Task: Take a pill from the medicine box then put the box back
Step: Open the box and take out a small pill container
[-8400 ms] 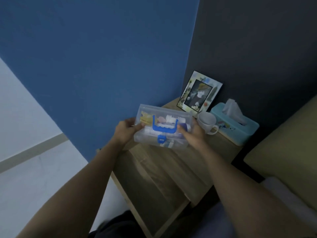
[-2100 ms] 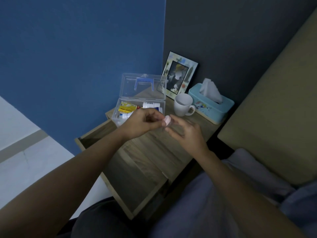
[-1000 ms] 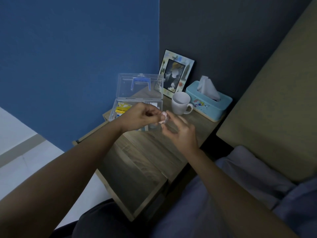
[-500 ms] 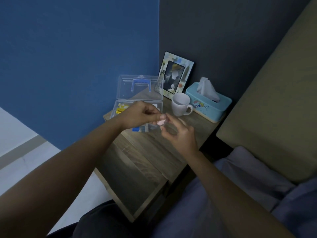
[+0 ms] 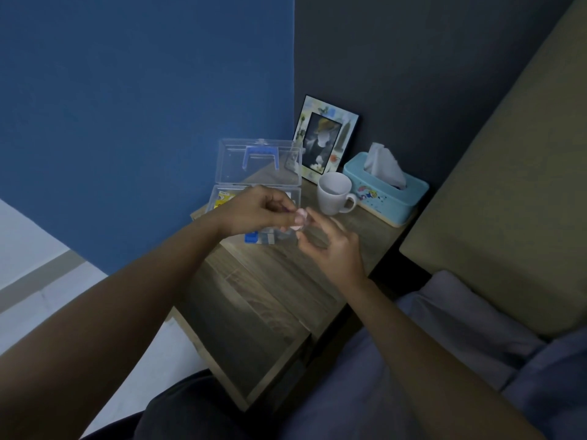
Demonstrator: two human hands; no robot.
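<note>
The clear plastic medicine box (image 5: 259,168) stands open on the wooden nightstand (image 5: 254,300), its lid with a blue handle raised toward the wall. Yellow packets show inside; my left hand hides most of the contents. My left hand (image 5: 254,212) pinches a small pink pill packet (image 5: 300,219) in front of the box. My right hand (image 5: 330,246) is cupped just under and right of the packet, fingertips touching it, palm up. I cannot tell whether a pill lies in the palm.
A white mug (image 5: 335,193), a blue tissue box (image 5: 386,192) and a picture frame (image 5: 324,142) stand at the back of the nightstand. An open drawer (image 5: 254,360) sticks out toward me. A bed headboard (image 5: 508,201) is on the right.
The box went from held shut in both hands to standing open on the nightstand. Over the last second both hands stay at the pink packet, shifting only slightly.
</note>
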